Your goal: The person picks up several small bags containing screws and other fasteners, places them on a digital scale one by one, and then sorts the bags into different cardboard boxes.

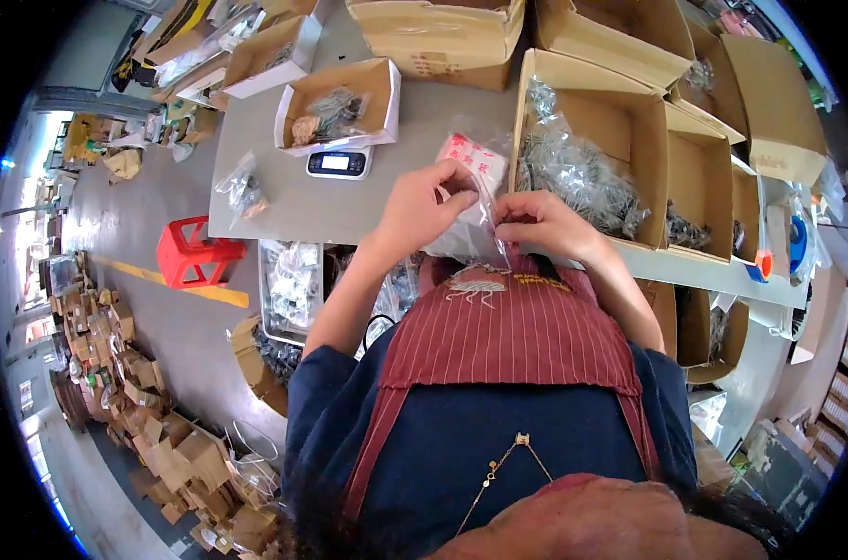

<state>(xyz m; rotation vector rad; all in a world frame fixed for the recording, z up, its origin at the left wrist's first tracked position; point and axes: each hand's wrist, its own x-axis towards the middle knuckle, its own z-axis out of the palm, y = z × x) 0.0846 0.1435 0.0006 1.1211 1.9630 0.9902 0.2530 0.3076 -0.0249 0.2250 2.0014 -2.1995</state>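
Close to the table's front edge, a clear plastic bag (pixel 469 224) is pinched between my two hands. My left hand (pixel 426 207) has thumb and fingertips closed on its upper left side. On its right edge my right hand (pixel 545 222) closes thumb and fingers in a pinch. Behind the bag lies a white packet with red print (pixel 475 161), partly covered by the plastic. Right beside my right hand stands an open cardboard box (pixel 620 103) holding many small clear bags of metal parts (pixel 578 173).
A small digital scale (pixel 338 163) carries an open box (pixel 386 98) with bagged parts. Left of it lies a small filled bag (pixel 244 191). More cardboard boxes (pixel 433 42) line the table's back and right. A red stool (pixel 196 254) stands on the floor, left.
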